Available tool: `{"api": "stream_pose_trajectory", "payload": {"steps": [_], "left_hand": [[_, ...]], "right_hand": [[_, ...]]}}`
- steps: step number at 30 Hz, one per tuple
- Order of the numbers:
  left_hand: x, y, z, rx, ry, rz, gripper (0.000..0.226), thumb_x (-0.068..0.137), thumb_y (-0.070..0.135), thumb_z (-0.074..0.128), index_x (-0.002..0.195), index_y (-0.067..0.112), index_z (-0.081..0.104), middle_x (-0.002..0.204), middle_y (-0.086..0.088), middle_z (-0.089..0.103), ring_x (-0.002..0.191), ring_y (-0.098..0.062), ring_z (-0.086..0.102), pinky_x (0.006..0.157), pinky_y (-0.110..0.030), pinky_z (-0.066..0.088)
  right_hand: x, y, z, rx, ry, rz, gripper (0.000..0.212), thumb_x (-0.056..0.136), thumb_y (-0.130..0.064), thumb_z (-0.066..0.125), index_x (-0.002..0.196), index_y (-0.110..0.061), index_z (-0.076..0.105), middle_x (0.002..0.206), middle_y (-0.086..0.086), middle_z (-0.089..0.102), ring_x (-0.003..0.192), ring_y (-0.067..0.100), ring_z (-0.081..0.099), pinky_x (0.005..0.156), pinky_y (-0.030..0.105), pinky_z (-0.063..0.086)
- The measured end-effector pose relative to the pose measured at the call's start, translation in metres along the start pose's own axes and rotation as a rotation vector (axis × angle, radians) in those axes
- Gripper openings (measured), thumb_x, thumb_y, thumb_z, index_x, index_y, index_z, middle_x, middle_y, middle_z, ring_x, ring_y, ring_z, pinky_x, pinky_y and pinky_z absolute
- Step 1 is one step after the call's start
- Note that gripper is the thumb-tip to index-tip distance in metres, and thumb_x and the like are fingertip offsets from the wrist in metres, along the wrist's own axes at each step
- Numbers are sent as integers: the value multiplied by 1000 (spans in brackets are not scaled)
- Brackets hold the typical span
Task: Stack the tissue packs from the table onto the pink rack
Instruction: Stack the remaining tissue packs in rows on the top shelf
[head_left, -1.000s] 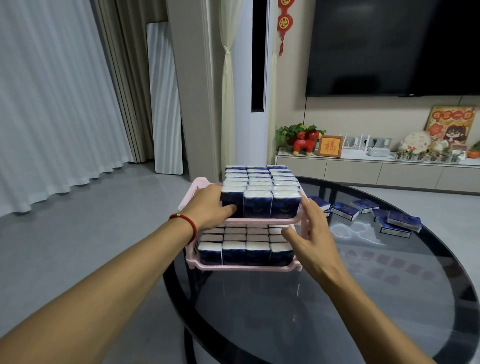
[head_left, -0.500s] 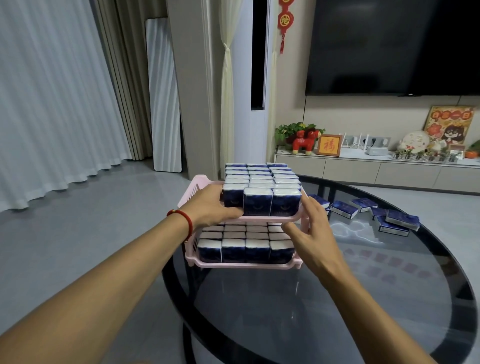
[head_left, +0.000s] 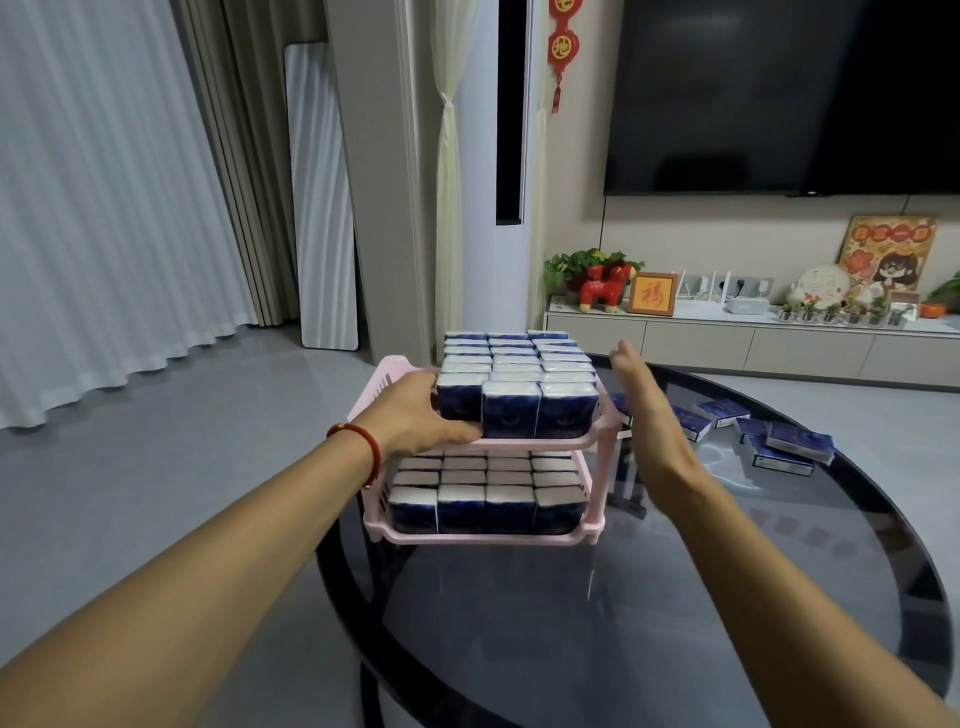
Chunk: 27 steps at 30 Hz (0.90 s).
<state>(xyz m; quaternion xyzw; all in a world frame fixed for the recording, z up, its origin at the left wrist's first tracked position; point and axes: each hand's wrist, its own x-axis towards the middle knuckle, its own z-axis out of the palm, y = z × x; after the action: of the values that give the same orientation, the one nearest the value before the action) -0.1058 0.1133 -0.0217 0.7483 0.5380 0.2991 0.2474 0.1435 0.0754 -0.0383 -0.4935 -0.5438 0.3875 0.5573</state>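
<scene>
At frame centre, one two-tier pink rack (head_left: 582, 441) on desk (head_left: 623, 623), left hand (head_left: 415, 415) grasping front tissue pack (head_left: 460, 397), right hand (head_left: 644, 410) released, several loose packs (head_left: 784, 449) right.

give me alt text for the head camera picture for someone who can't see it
A pink two-tier rack on a dark glass table holds rows of blue tissue packs on both shelves. The left hand holds the front left pack of the top shelf; the open right hand hovers beside the rack. More loose packs lie behind it.
</scene>
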Motion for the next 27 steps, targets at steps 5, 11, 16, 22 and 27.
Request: {"api": "stream_pose_trajectory", "payload": {"steps": [5, 11, 16, 22, 27], "left_hand": [[6, -3, -5, -62, -78, -26, 94, 68, 27, 93, 146, 28, 42, 134, 14, 63, 124, -11, 60, 112, -34, 46], [6, 2, -8, -79, -111, -28, 121, 80, 17, 86, 163, 25, -1, 133, 21, 45, 127, -10, 43, 104, -19, 34], [15, -1, -11, -37, -152, 45, 101, 75, 20, 88, 154, 31, 25, 119, 23, 64, 119, -7, 61, 93, -8, 46], [22, -11, -9, -76, -145, 109, 92, 71, 22, 89, 148, 37, 41, 122, 19, 71, 115, -2, 66, 100, -20, 52], [25, -12, -7, -44, -125, 114, 92, 71, 23, 90, 148, 33, 42, 115, 19, 73, 107, 4, 67, 89, -7, 49]], "right_hand": [[21, -3, -1, -68, -183, 53, 71, 104, -62, 15, 158, -21, 34, 160, 0, 38, 144, 15, 37, 114, 35, 24], [47, -13, -6, -267, -219, 6, 93, 77, -94, 26, 155, -43, 34, 167, -8, 24, 153, 16, 22, 122, 53, 13], [72, -31, 6, -307, -301, 58, 81, 98, -74, 13, 163, -27, 8, 171, -4, 5, 157, 17, 6, 125, 48, 3], [85, -25, 8, -23, -321, 305, 93, 94, -79, 25, 156, -9, 32, 151, 11, 49, 135, 32, 53, 117, 52, 37], [77, -29, 8, -92, -335, 271, 84, 99, -73, 21, 160, -15, 24, 164, 5, 30, 149, 29, 33, 121, 49, 27]]}}
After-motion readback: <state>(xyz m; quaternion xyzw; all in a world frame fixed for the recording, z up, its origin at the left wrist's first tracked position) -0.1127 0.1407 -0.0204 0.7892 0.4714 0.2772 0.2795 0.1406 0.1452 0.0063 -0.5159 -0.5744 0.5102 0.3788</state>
